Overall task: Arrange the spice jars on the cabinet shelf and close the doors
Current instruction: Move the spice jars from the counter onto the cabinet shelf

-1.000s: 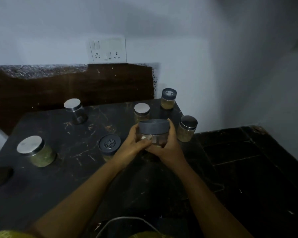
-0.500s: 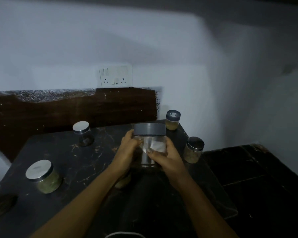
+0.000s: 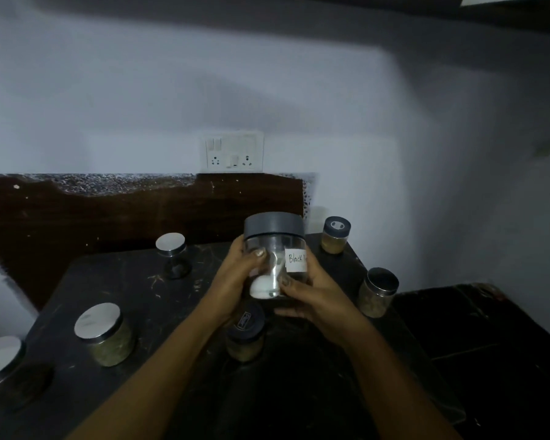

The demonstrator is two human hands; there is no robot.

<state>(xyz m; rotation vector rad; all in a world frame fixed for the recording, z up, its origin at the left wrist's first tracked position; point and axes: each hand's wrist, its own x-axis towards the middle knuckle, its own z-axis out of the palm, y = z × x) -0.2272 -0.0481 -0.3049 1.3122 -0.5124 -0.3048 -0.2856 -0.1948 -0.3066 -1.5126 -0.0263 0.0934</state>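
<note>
I hold a clear jar with a grey lid (image 3: 274, 228) up in front of me, above the dark counter (image 3: 159, 300). A white label on it reads "Black". My left hand (image 3: 235, 277) wraps its left side and my right hand (image 3: 315, 290) cups its right side and base. Several other spice jars stand on the counter: a grey-lidded jar (image 3: 245, 333) just below my hands, a steel-lidded jar (image 3: 104, 333) at the left, a small steel-lidded jar (image 3: 172, 254) at the back, a grey-lidded jar (image 3: 335, 235) at the back right and a steel-lidded jar (image 3: 378, 292) at the right.
A white switch and socket plate (image 3: 231, 155) is on the pale wall above a dark brown backsplash (image 3: 108, 217). Another steel lid (image 3: 0, 355) shows at the far left edge. A lower dark surface (image 3: 489, 344) lies to the right. A dark edge crosses the top right corner.
Both hands have raised the grey-lidded jar off the counter and turned it upright, its label now facing me. The view has tilted upward, showing more wall.
</note>
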